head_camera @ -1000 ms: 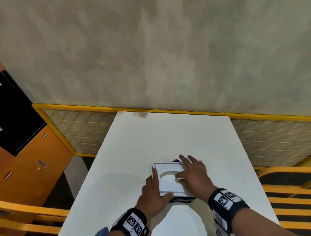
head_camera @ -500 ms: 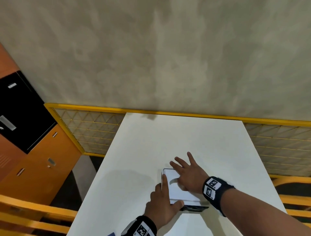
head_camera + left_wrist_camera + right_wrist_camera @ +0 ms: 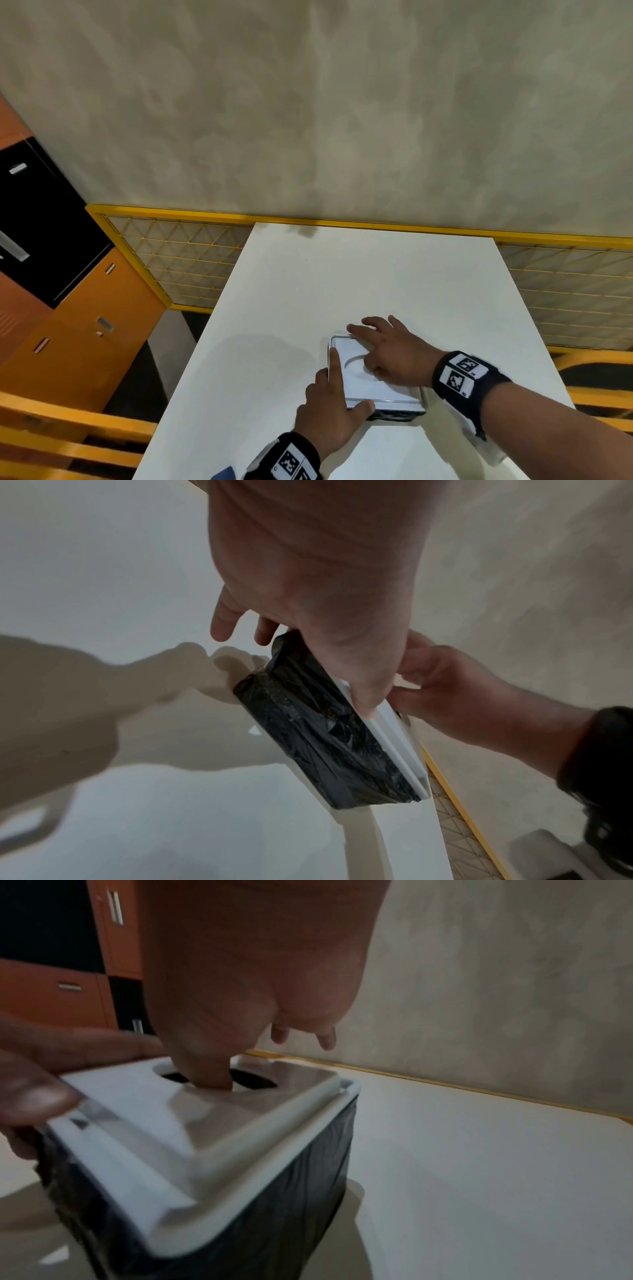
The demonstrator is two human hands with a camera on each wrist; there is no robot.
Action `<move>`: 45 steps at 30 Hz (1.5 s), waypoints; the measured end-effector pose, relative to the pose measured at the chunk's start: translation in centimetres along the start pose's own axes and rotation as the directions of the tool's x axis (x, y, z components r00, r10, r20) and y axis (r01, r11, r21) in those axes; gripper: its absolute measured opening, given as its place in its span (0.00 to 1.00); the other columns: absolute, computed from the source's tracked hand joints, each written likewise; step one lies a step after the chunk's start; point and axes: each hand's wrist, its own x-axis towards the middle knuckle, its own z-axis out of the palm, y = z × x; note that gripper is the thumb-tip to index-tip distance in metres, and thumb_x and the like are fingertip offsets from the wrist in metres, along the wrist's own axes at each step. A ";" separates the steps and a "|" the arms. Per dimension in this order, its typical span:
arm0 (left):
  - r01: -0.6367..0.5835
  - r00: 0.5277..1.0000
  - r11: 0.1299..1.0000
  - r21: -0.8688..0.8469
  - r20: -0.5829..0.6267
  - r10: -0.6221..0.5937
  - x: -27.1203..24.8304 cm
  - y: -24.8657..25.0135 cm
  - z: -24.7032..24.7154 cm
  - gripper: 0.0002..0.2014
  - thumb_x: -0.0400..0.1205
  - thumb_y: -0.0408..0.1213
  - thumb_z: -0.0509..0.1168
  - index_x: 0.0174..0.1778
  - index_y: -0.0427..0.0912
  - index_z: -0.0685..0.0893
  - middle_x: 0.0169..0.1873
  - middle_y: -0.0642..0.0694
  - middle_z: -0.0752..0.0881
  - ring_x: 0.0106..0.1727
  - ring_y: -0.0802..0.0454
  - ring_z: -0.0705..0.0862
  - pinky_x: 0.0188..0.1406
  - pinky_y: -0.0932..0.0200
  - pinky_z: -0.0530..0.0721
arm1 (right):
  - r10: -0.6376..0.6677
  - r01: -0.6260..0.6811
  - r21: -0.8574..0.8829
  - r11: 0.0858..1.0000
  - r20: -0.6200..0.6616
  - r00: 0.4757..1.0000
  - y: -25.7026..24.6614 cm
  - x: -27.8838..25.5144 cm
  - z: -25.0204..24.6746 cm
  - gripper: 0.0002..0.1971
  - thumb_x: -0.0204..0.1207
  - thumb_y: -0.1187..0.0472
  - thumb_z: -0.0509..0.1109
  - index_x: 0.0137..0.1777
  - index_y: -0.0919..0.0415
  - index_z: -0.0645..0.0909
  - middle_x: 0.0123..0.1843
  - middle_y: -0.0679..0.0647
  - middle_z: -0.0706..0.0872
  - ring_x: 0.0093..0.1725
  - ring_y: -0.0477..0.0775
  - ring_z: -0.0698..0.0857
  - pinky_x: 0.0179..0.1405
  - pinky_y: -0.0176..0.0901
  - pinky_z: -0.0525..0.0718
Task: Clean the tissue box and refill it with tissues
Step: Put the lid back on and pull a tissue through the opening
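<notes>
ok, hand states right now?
Left hand: open, index and thumb pressing a corner of the tissue box lid.
Right hand: open, thumb in the lid opening.

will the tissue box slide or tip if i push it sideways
Probably slides rather than tips: the tissue box sits low and wide on the smooth table. Its glossy black wrap looks slippery to grip. The white lid looks rigid.

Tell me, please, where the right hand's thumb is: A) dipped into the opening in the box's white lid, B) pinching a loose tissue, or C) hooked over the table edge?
A: the right wrist view shows the right hand with its thumb tip in the oval opening of the lid.
</notes>
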 end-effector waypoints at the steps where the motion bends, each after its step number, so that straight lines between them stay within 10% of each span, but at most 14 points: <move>1: -0.001 1.000 1.000 -0.006 0.000 0.001 0.0 0.0 0.0 0.56 0.77 0.69 0.63 0.85 0.58 0.26 0.80 0.47 0.65 0.76 0.40 0.70 0.70 0.41 0.77 | 0.001 0.000 0.023 1.000 -0.039 0.999 0.1 -0.4 0.0 0.05 0.73 0.58 0.67 0.40 0.51 0.86 0.81 0.57 0.68 0.76 0.68 0.67 0.63 0.68 0.74; 4: -0.005 1.000 1.000 -0.024 0.000 0.005 0.0 0.2 0.0 0.56 0.77 0.68 0.64 0.85 0.59 0.26 0.78 0.46 0.66 0.76 0.40 0.70 0.70 0.41 0.77 | 0.015 -0.005 0.081 0.997 -0.117 0.993 0.6 -1.4 0.0 0.09 0.75 0.57 0.62 0.46 0.54 0.84 0.68 0.55 0.81 0.61 0.62 0.79 0.45 0.54 0.83; 11: 0.006 1.000 0.999 -0.046 0.003 -0.006 0.1 0.0 0.1 0.56 0.77 0.68 0.64 0.84 0.62 0.25 0.79 0.48 0.65 0.77 0.41 0.69 0.70 0.41 0.77 | 0.141 -0.106 0.255 0.961 -0.124 0.982 -0.1 -2.0 -2.6 0.04 0.76 0.60 0.61 0.43 0.57 0.77 0.38 0.51 0.82 0.40 0.56 0.80 0.38 0.50 0.79; 19: 0.018 1.000 0.998 -0.055 -0.004 -0.018 0.0 0.2 -0.1 0.56 0.77 0.67 0.64 0.85 0.61 0.27 0.78 0.47 0.66 0.76 0.42 0.70 0.71 0.41 0.77 | 0.313 -0.270 0.224 0.937 -0.189 0.931 1.4 -1.1 -2.2 0.06 0.80 0.56 0.62 0.47 0.53 0.80 0.45 0.49 0.84 0.43 0.55 0.82 0.36 0.47 0.80; 26: 0.021 1.000 0.998 -0.051 -0.005 -0.021 0.0 0.3 -0.1 0.56 0.77 0.67 0.64 0.85 0.60 0.27 0.79 0.47 0.65 0.76 0.41 0.70 0.71 0.42 0.76 | 0.570 -0.279 0.665 0.692 -0.267 0.777 1.2 -3.2 -0.9 0.12 0.79 0.45 0.65 0.59 0.46 0.78 0.52 0.41 0.83 0.51 0.44 0.81 0.49 0.43 0.81; 31: 0.024 1.000 0.999 -0.027 0.000 -0.024 0.1 0.3 0.0 0.56 0.77 0.68 0.63 0.86 0.57 0.27 0.81 0.47 0.63 0.78 0.40 0.68 0.73 0.42 0.75 | 0.378 -0.213 0.412 0.886 -0.375 0.846 -1.2 -5.2 1.5 0.36 0.64 0.31 0.70 0.70 0.45 0.74 0.63 0.44 0.77 0.60 0.50 0.75 0.54 0.50 0.78; 37: 0.032 0.999 0.999 -0.013 -0.017 -0.032 0.0 0.4 -0.1 0.56 0.77 0.68 0.63 0.86 0.57 0.28 0.80 0.47 0.64 0.78 0.41 0.68 0.72 0.42 0.75 | 0.404 -0.328 0.248 0.911 -0.385 0.830 -2.4 -3.8 3.1 0.21 0.60 0.39 0.72 0.53 0.44 0.81 0.66 0.51 0.81 0.65 0.59 0.78 0.57 0.62 0.79; 41: 0.026 0.999 0.999 -0.030 -0.019 -0.027 -0.1 0.6 -0.1 0.56 0.77 0.67 0.64 0.86 0.59 0.28 0.79 0.48 0.66 0.77 0.41 0.69 0.71 0.43 0.76 | 0.468 -0.373 0.326 0.868 -0.290 0.835 -2.0 -3.0 1.7 0.05 0.73 0.52 0.64 0.42 0.49 0.81 0.49 0.46 0.87 0.56 0.52 0.83 0.67 0.60 0.71; 45: 0.023 1.000 0.999 -0.036 -0.019 -0.024 -0.1 0.6 -0.1 0.56 0.77 0.66 0.64 0.85 0.59 0.27 0.78 0.48 0.67 0.77 0.42 0.70 0.70 0.43 0.77 | 0.523 -0.393 0.469 0.791 -0.185 0.832 -0.9 -3.0 0.1 0.08 0.79 0.52 0.60 0.39 0.50 0.73 0.31 0.46 0.80 0.40 0.55 0.82 0.50 0.47 0.73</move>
